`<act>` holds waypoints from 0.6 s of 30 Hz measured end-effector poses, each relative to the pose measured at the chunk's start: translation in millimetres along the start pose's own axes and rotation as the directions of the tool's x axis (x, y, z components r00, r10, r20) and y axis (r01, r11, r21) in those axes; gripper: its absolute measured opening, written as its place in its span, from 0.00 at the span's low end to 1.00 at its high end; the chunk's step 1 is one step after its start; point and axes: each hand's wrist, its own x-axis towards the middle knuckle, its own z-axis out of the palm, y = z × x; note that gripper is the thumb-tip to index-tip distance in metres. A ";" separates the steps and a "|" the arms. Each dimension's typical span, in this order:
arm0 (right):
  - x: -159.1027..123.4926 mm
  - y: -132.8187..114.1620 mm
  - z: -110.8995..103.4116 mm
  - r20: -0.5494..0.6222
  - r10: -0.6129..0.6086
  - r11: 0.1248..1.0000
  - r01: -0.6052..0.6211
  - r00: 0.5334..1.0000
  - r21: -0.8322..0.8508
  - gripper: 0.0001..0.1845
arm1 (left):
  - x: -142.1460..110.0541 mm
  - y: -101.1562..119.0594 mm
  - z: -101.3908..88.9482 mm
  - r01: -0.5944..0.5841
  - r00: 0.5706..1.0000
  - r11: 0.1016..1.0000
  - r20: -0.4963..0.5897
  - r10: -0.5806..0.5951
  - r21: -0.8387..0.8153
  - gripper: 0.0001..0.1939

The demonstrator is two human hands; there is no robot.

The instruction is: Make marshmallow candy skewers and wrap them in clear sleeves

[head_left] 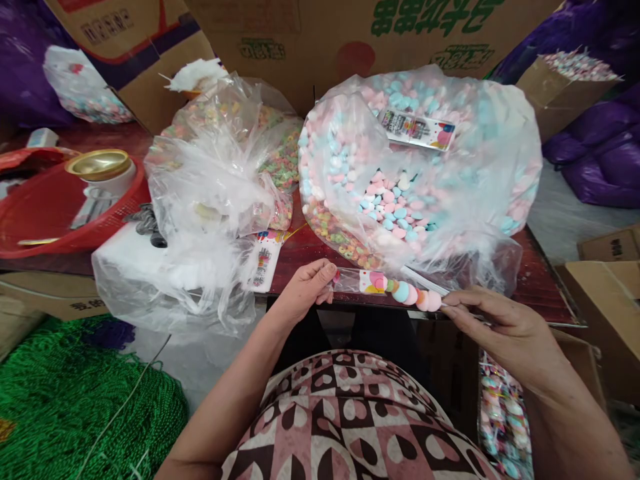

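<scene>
Over the table's front edge, a candy skewer [411, 294] lies level between my two hands, with pink and blue marshmallows and fruit-ring candies in a row. Its left part has a clear sleeve with a printed label [373, 281]. My left hand [313, 283] pinches the left end of the sleeve. At the other end, my right hand [495, 323] has thumb and fingers closed on the tip past the last pink marshmallow. Just behind sits a big clear bag of marshmallows [345, 153], its mouth open towards me. A printed packet [417, 130] rests on that bag.
Left of the marshmallows stand a bag of fruit rings [283, 160] and a crumpled clear bag [200, 200]. A red basket [135, 193] holds a gold-coloured bowl [97, 164]. Large cartons [310, 40] block the back. Green netting [100, 400] lies at lower left.
</scene>
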 end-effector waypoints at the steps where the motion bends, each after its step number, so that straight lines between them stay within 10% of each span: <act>1: 0.3 -0.8 2.3 0.021 0.000 1.000 0.000 1.000 0.004 0.04 | -0.1 0.6 0.8 0.003 1.000 1.000 0.012 -0.003 0.024 0.23; 8: -4.4 -0.3 20.0 0.066 0.133 0.989 -0.137 0.989 0.063 0.09 | 2.2 1.1 3.2 0.027 0.999 0.990 0.032 -0.032 0.138 0.23; 14: -10.9 8.4 36.1 0.033 0.264 0.950 -0.266 0.964 0.161 0.11 | 3.1 7.2 7.6 0.033 0.999 0.972 -0.029 -0.041 -0.233 0.14; 18: -11.9 7.2 43.3 0.009 0.291 0.924 -0.283 0.957 0.255 0.09 | -1.4 14.0 6.6 0.082 0.991 0.902 0.134 -0.027 -0.423 0.29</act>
